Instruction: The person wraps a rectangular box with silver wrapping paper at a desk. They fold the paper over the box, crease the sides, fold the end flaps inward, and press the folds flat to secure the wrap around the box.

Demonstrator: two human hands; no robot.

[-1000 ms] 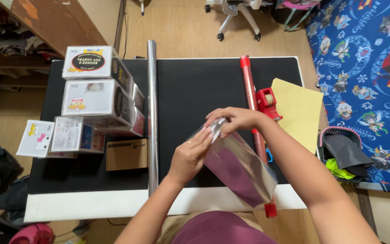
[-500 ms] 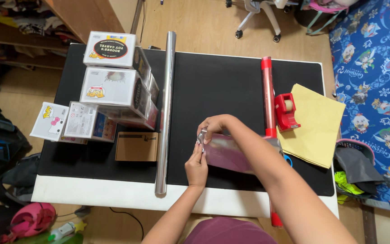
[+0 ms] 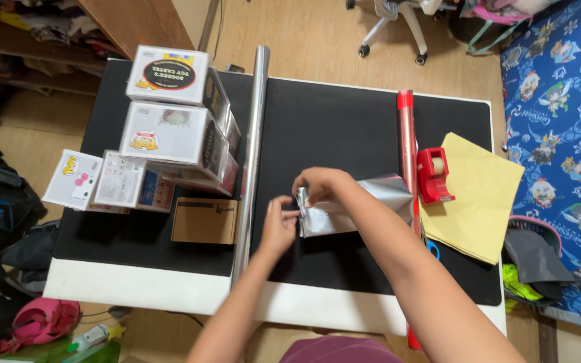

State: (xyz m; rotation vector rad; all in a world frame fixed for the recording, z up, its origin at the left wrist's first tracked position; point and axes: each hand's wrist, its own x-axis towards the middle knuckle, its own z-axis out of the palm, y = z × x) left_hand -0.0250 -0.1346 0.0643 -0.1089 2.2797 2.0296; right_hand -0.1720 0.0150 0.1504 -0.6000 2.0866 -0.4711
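Silver-wrapped parcel [image 3: 361, 205] lying flat on black mat [image 3: 331, 128]

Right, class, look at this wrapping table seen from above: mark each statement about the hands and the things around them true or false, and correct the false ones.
1. Both hands, left hand and right hand, touch the silver-wrapped parcel. True.
2. The red tape dispenser sits left of the silver roll. False: it sits far to its right, beside the red roll.
3. A plain brown box lies beside the silver roll. True.
4. The yellow paper covers the stacked boxes. False: it lies at the opposite side.
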